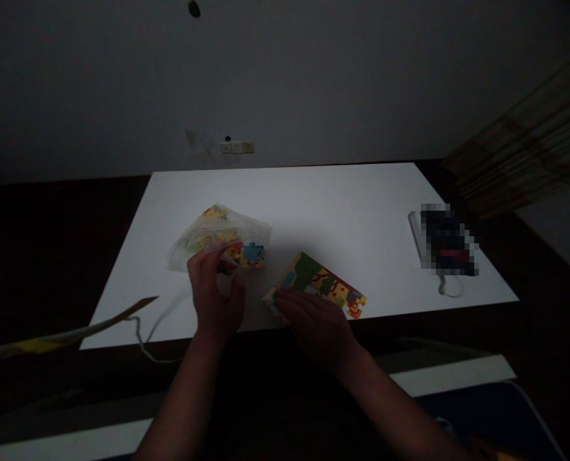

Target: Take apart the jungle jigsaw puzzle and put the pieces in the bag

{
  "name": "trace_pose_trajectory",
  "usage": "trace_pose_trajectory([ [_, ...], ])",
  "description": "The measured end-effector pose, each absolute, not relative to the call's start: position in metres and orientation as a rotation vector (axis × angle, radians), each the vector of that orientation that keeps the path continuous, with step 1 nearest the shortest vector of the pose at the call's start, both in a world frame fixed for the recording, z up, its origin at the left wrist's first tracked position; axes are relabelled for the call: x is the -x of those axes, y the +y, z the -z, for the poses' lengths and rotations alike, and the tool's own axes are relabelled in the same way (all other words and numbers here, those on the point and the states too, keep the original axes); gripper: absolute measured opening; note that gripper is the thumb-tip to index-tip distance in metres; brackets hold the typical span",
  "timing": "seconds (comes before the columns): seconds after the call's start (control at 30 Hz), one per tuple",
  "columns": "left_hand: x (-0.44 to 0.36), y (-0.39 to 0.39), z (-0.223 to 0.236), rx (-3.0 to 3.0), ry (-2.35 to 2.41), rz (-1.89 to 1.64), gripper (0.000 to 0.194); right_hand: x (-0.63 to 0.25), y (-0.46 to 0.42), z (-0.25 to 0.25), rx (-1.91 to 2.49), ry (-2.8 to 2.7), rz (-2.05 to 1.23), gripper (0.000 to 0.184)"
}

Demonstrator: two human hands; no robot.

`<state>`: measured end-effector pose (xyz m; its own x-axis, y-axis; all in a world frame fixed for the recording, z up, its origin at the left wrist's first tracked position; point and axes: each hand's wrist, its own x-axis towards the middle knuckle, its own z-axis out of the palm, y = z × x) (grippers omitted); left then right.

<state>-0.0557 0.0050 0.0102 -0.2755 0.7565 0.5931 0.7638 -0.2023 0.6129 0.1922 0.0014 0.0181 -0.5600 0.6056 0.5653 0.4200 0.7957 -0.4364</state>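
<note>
Grey wall (pixel 285 70) at top, triple socket plate (pixel 237 147) low on it, centre. White board (pixel 323 205) lies on a dark table, with a slatted blind or curtain (pixel 520 141) at upper right.

Left hand (pixel 215 294) is centre-left of frame, fingers curled, thumb side up. Its fingertips are right by a small cluster of jigsaw pieces (pixel 252 255), yellow, red and blue. Contact or pinch: cannot tell, too dark. Clear plastic bag (pixel 218 230) lies just behind that hand, crumpled, with more coloured pieces inside. The cluster sits at the bag's near right edge.

Right hand (pixel 314 326) is flat and palm-down, fingers together, resting on the near left end of a joined jigsaw section (pixel 321 282). Section is a long strip of green, yellow and red, lying at an angle on the board, right of centre.

Far right of the board: pixelated dark object (pixel 448 240), unreadable, with a thin loop of cord (pixel 451 288) below it. Lower left: pale cable (pixel 143 339) and a yellow-marked strip (pixel 73 333) at the board's edge.
</note>
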Motion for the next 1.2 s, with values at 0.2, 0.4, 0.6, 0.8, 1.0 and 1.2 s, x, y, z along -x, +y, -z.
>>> trace_pose_trajectory([
  [0.2, 0.056, 0.005, -0.011, 1.893, -2.007, 1.509, 0.059, -0.208, 0.011, -0.024, 0.794, -2.138, -0.347, 0.061],
  [0.4, 0.055, 0.006, -0.011, 1.902, -1.942, 1.51, 0.056, -0.285, 0.015, -0.025, 0.962, -2.195, -0.199, 0.08],
  [0.6, 0.055, 0.007, -0.012, 1.928, -1.91, 1.526, 0.059, -0.336, 0.009, -0.015, 1.008, -2.4, -0.156, 0.078],
  [0.8, 0.055, 0.007, -0.014, 1.948, -1.889, 1.528, 0.062, -0.34, 0.0, -0.007, 0.914, -2.516, -0.163, 0.063],
  [1.0, 0.055, 0.007, -0.012, 1.921, -1.952, 1.505, 0.059, -0.337, 0.002, -0.012, 0.902, -2.402, -0.292, 0.082],
  [1.2, 0.054, 0.007, -0.013, 1.903, -1.961, 1.544, 0.059, -0.318, 0.016, -0.029, 1.09, -2.199, -0.246, 0.071],
])
